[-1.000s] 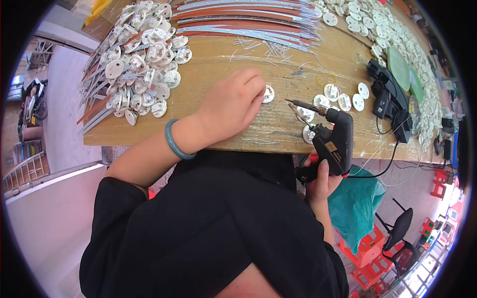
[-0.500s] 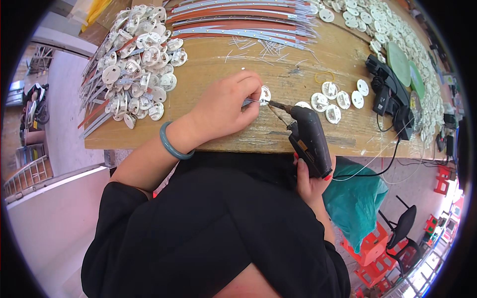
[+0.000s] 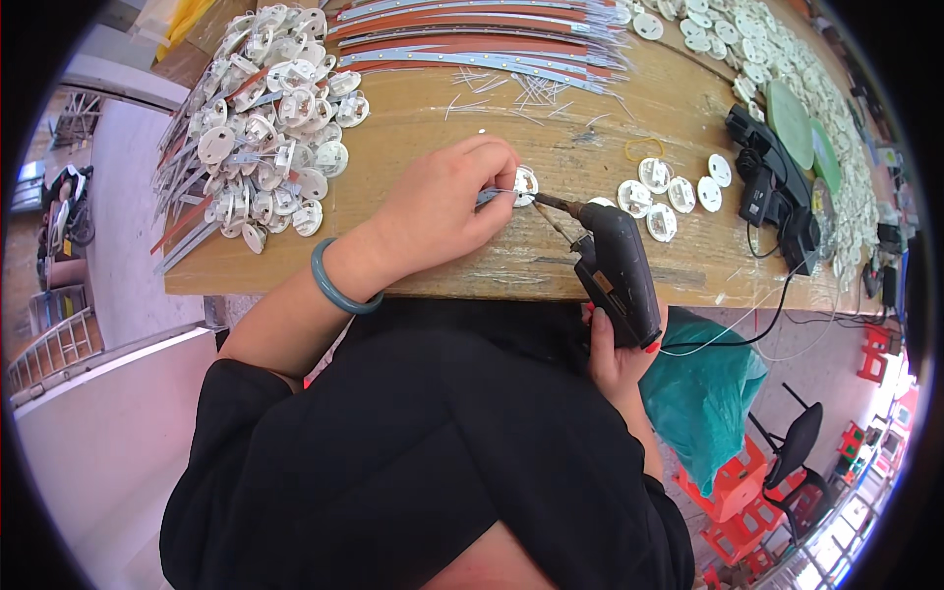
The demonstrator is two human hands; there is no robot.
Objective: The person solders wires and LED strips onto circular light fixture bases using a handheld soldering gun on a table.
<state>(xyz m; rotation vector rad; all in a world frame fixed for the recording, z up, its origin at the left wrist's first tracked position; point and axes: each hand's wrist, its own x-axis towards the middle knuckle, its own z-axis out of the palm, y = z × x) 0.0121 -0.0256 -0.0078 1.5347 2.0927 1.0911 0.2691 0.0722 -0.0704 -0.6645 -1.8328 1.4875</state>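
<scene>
Altogether two hands, one soldering gun.

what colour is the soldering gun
The soldering gun is black, seen best in the head view.

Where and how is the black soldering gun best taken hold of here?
Probably by its thick rear end, from the near right side, as the right hand does: the black soldering gun angles its slim tip away, leftward to a white disc, so this grip sits clear of the tip.

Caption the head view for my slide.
Left hand pinching a strip, right hand holding a black soldering gun, its tip at a white disc.
</scene>
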